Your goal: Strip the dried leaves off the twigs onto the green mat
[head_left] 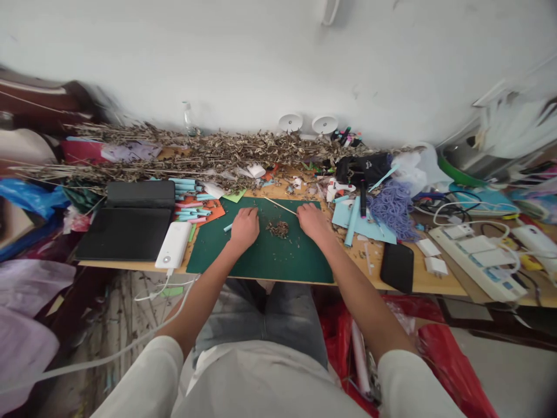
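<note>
My left hand [245,226] rests palm down on the green cutting mat [261,261], fingers curled. A short light-blue paper tube [227,227] pokes out from its outer side; the rest of the tube is hidden beneath the hand. On the mat's right, my right hand [311,219] has its fingers closed around the end of a thin pale stick [279,205], which slants up and left. Between the two hands lies a small heap of brown dried plant bits [278,229], with crumbs scattered around it.
Dried plant stalks [252,148] span the back of the table. To the left are a black tablet case [126,232], a white power bank [173,245] and rolled paper tubes [187,200]. Rightward sit a glue gun [337,188], purple yarn [394,212], a phone [397,267] and a power strip [478,264].
</note>
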A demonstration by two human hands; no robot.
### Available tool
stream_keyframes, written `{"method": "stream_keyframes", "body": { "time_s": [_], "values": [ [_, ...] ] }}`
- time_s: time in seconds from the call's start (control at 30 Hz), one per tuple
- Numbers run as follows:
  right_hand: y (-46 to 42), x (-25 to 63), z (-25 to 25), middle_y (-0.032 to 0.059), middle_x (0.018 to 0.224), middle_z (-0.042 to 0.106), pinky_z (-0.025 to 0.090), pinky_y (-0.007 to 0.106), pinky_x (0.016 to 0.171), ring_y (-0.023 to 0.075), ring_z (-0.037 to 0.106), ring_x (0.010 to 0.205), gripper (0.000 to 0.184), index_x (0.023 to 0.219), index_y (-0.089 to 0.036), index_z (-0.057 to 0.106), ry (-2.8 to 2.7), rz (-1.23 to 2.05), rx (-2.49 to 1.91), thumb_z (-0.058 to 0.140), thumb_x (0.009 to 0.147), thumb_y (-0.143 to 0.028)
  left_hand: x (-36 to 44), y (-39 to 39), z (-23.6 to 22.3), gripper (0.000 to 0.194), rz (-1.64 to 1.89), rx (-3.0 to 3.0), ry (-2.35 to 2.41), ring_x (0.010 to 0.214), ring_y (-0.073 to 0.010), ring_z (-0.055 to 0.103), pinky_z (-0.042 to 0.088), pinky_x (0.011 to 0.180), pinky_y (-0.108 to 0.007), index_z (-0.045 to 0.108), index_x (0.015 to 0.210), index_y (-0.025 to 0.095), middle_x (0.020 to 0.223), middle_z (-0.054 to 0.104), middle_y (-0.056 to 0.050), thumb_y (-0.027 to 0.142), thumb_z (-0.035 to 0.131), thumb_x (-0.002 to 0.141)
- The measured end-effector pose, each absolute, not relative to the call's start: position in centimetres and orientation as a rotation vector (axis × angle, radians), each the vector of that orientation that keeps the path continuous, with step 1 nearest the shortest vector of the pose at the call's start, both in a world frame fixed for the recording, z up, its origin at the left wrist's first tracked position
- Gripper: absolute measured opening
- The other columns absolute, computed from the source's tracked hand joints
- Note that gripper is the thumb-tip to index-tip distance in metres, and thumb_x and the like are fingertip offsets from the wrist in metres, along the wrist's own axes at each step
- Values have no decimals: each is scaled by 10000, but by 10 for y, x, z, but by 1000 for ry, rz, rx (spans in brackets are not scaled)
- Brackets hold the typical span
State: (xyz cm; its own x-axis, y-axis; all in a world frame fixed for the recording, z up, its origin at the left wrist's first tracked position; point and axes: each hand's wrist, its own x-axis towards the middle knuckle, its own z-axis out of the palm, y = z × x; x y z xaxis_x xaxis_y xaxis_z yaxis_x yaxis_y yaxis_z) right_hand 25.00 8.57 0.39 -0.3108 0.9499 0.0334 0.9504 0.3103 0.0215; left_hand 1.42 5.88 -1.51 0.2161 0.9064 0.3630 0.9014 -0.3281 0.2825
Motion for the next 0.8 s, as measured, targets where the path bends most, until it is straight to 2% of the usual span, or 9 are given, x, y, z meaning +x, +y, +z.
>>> {"method": "stream_keyframes", "body": {
  "time_s": [0.13, 0.27, 0.37, 0.57, 0.7, 0.8],
  "values": [
    [77, 248, 3, 173, 1086, 577, 379, 342, 822, 265, 463, 1044, 245, 1050, -110, 584, -2563, -91, -1861, 367, 942, -150, 17, 89, -8, 288, 568, 2487, 1855, 1176, -332, 482, 370, 1002, -483, 632, 1062, 85, 1129, 622, -204, 180, 438, 873],
    [53, 259, 3, 151, 1047, 586, 375, 344, 825, 262, 474, 1024, 225, 991, -132, 591, -2588, -89, -1805, 372, 943, -157, 19, 95, -9, 279, 457, 2526, 1705, 1155, -329, 515, 348, 1027, -501, 658, 970, 100, 1056, 649, -203, 165, 402, 881],
    [25, 272, 1, 130, 995, 603, 376, 325, 815, 243, 505, 987, 199, 948, -149, 589, -2474, -47, -1852, 394, 943, -190, 20, 79, -15, 314, 502, 2522, 1528, 1158, -296, 536, 377, 1033, -466, 649, 1037, 111, 1126, 642, -180, 154, 375, 890],
    [-35, 260, -4, 104, 829, 638, 390, 284, 676, 192, 588, 765, 190, 868, -140, 590, -2050, 90, -2209, 416, 917, -199, 31, 30, -16, 400, 747, 2301, 1186, 1191, -220, 552, 433, 1037, -398, 563, 1247, 156, 1265, 605, -105, 136, 359, 904],
    [-45, 214, -5, 110, 807, 651, 400, 268, 626, 188, 620, 724, 190, 868, -123, 601, -1882, 119, -2320, 436, 908, -208, 31, 19, -12, 447, 892, 2201, 1228, 1240, -225, 512, 404, 1077, -412, 527, 1292, 165, 1319, 567, -101, 122, 495, 848],
    [-35, 184, -4, 101, 818, 660, 409, 253, 618, 181, 635, 712, 198, 875, -134, 605, -1834, 189, -2309, 434, 918, -224, 27, 22, -12, 489, 878, 2189, 1355, 1176, -255, 549, 436, 1039, -445, 547, 1264, 150, 1249, 601, -127, 81, 583, 782]
  ]
}}
